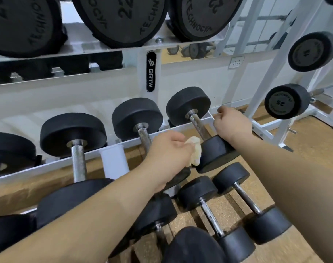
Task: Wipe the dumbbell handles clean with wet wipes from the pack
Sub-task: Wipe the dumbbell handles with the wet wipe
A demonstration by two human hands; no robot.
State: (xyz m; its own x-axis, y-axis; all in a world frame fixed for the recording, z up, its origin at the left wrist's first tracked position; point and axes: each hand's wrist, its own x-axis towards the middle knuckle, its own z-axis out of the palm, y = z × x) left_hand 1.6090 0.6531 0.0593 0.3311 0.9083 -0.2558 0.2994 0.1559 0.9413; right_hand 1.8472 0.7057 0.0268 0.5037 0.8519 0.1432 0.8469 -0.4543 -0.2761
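Note:
Black dumbbells with steel handles lie across the lower rail of a white rack [112,147]. My left hand [167,150] grips a crumpled, yellowed wet wipe [195,150] between the handle [144,137] of the second dumbbell from the right and the near head [217,154] of the rightmost dumbbell. The rightmost dumbbell's handle [199,124] runs up to its far head [188,105]. My right hand [231,123] hovers just right of that handle, fingers loosely curled and holding nothing. No wipe pack is in view.
Smaller dumbbells [209,211] lie on the cork floor [309,154] in front of the rack. Large weight plates [122,16] stand on the shelf above. A second white rack at the right carries dumbbells, one marked 25 [286,101].

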